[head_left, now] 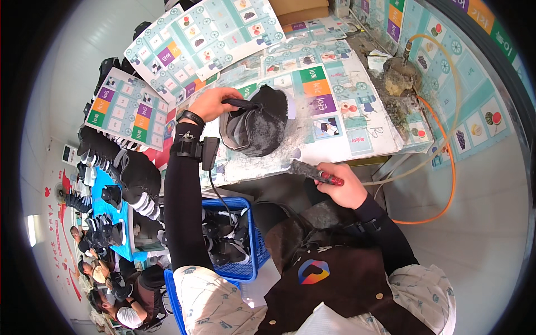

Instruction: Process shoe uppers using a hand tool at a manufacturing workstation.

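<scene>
My left hand point(215, 105) pinches the upper edge of a black shoe point(262, 131), which sits on the paper-covered table point(357, 134). Its grey lining shows at the opening, and a bit of pale sole shows on its right side. My right hand point(343, 184) is wrapped round a short stick-like tool point(312, 172) with a dusty grey, fuzzy-looking body and a red end. The tool points left, just off the table's front edge and apart from the shoe. Whether the pale hose behind my right hand joins the tool is hidden.
Blue baskets point(254, 245) stand below, one with several black shoes. Many shoes are piled at the left beside a printed board point(206, 36). An orange hose point(449, 184) loops at the right near a dusty lump point(401, 77). Other people point(120, 301) sit far left.
</scene>
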